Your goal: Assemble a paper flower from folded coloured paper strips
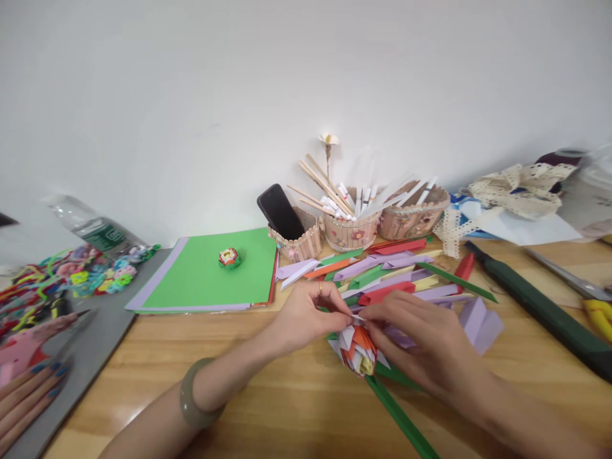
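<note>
My left hand (306,315) and my right hand (415,341) meet over a folded paper flower (357,347) of white, orange and yellow strips, low on the wooden table (268,395). Both hands pinch a small white paper tip at the flower's top, fingers closed. A green bangle (194,395) circles my left wrist. A long green paper strip (401,417) runs from under the flower toward the front edge. Loose folded strips (382,274) in purple, green, red and orange lie just behind my hands.
Green card sheets (210,277) with a small finished paper flower (229,257) lie back left. A phone (281,211) leans in stick baskets (351,233) holding sticks. Pipe-cleaner flowers (76,277), a bottle (95,231) and colored pencils (23,395) are left. Lace (516,188) and a dark green bar (540,309) are right.
</note>
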The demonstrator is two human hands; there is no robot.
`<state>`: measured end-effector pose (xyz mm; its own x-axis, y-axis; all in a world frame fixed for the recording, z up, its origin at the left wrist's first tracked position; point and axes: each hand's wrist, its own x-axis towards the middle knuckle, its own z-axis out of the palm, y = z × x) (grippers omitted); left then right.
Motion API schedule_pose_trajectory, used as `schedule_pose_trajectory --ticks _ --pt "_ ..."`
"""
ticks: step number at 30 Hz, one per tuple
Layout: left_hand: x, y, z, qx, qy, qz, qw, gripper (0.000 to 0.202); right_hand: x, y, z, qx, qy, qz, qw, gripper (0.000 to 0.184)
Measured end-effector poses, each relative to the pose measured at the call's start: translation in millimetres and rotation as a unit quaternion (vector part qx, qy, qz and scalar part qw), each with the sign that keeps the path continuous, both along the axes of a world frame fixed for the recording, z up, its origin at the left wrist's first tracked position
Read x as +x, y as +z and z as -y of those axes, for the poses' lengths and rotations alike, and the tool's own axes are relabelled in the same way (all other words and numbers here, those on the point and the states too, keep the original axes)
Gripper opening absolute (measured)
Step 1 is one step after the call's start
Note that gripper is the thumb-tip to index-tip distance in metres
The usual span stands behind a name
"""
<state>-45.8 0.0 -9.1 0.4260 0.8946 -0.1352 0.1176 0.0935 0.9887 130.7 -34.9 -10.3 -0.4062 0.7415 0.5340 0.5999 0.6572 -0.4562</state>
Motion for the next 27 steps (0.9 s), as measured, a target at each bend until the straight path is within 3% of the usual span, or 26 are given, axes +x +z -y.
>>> schedule_pose_trajectory --ticks 4,9,15,19,21,24,27 --pt "0.4 1.4 3.2 0.033 -0.013 -0.002 0.999 0.012 1.5 -3.7 1.7 0.086 -0.006 0.055 0.995 0.013" --pt "-3.0 6.8 3.4 0.022 -0.046 0.03 0.998 0.017 5.7 -0.5 0.1 0.161 -0.027 0.052 0.985 0.013" --pt "-4.5 13.7 5.5 -0.134 -0.169 0.061 0.975 0.043 11.0 4.2 1.7 0.178 -0.005 0.003 0.984 0.025" --pt "0.0 10.6 8.7 -0.203 -0.186 0.114 0.955 0.061 11.2 8.3 4.8 0.179 0.042 -0.015 0.983 0.027" --pt "1.7 7.8 10.4 -0.192 -0.164 0.125 0.96 0.063 10.1 9.8 5.6 0.184 0.053 -0.021 0.981 0.025" --pt "2.1 5.4 12.7 -0.112 -0.115 0.114 0.98 0.064 7.5 11.4 5.7 0.179 0.026 -0.052 0.982 0.025" --pt "0.4 7.1 13.9 -0.011 -0.087 0.054 0.995 0.067 4.2 13.8 4.3 0.062 -0.028 -0.117 0.991 0.016"
